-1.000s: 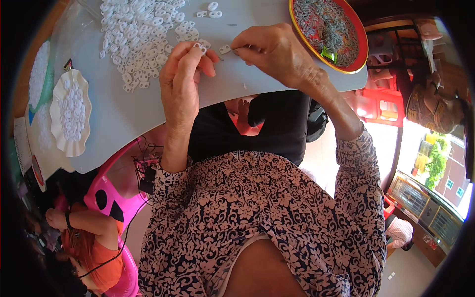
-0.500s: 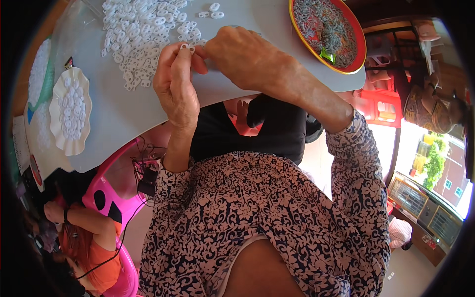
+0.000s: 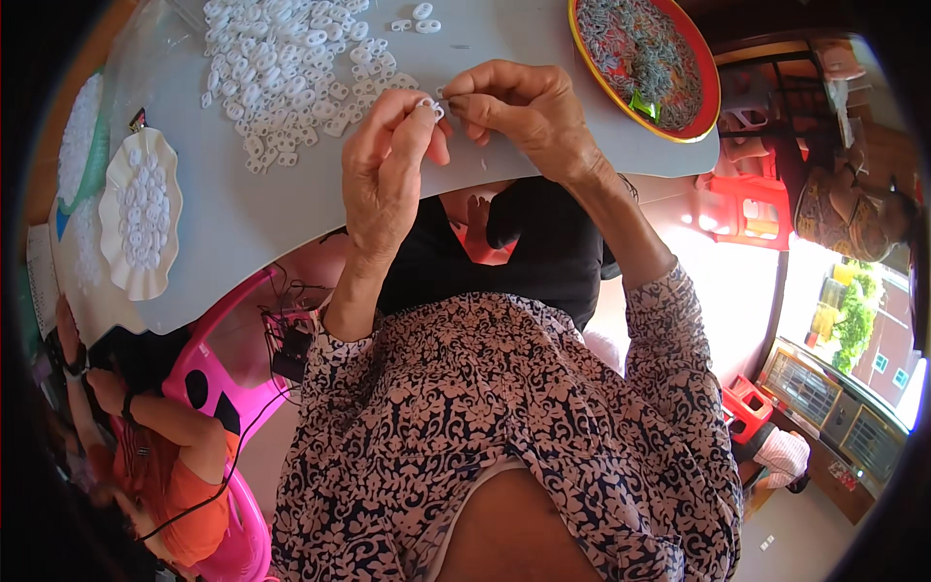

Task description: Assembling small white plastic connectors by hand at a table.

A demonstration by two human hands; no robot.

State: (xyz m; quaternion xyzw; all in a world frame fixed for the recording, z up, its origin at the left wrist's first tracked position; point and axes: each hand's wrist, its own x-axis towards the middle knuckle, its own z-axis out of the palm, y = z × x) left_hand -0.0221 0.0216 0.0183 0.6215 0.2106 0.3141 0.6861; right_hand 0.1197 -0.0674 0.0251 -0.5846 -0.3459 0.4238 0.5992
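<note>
Above the near edge of the table, my left hand (image 3: 383, 165) pinches a small white two-holed plastic piece (image 3: 435, 110) between thumb and fingertips. My right hand (image 3: 529, 112) faces it from the right, fingers and thumb pressed together close to the piece. Whatever those right fingertips grip is too small to make out. Beyond my left hand spreads a loose heap of similar white plastic pieces (image 3: 281, 63). At the far right stands a red bowl with a yellow rim (image 3: 713, 97), holding many thin grey metal parts (image 3: 645, 63) and a bright green scrap.
On the left of the table are a cream scalloped dish (image 3: 113, 209) of white pieces and a green container (image 3: 97, 145) with more. A person in orange (image 3: 199, 504) sits by a pink chair (image 3: 247, 538) at lower left. Red stools (image 3: 761, 209) stand to the right.
Both hands have shifted right. The right hand has turned from back-up to show its pinching thumb and fingers; the left still holds the white piece. The person in orange has moved an arm.
</note>
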